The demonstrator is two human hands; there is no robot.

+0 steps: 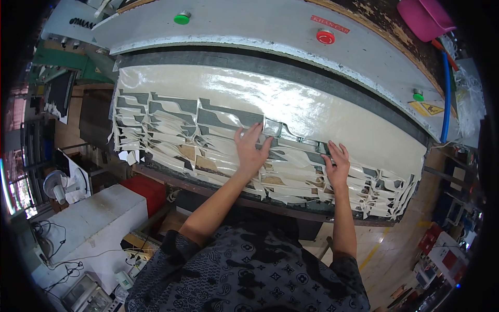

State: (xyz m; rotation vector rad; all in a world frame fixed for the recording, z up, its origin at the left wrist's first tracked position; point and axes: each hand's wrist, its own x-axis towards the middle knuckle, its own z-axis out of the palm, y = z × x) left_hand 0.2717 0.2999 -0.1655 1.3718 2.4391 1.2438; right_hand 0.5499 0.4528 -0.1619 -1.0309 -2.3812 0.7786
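Note:
A narrow metal cutting die (291, 134), an open frame with crossbars, lies on a glossy cream sheet (171, 78) at the edge of its cut-out part. My left hand (252, 151) grips the left end of the die, fingers on its far side and thumb on the near side. At the die's right end, my right hand (338, 165) holds it in the same way, fingers bent over the end. Between me and the die, the sheet is a web of thin cream offcut strips (223, 143), with the dark grey bed (228, 115) showing through the gaps.
Beyond the sheet runs a grey machine beam (249, 26) with a green button (182, 18) and a red stop button (326, 36). A pink basin (426, 18) sits at the far right. Left of me stand a white cabinet (96, 218) and a fan (57, 186).

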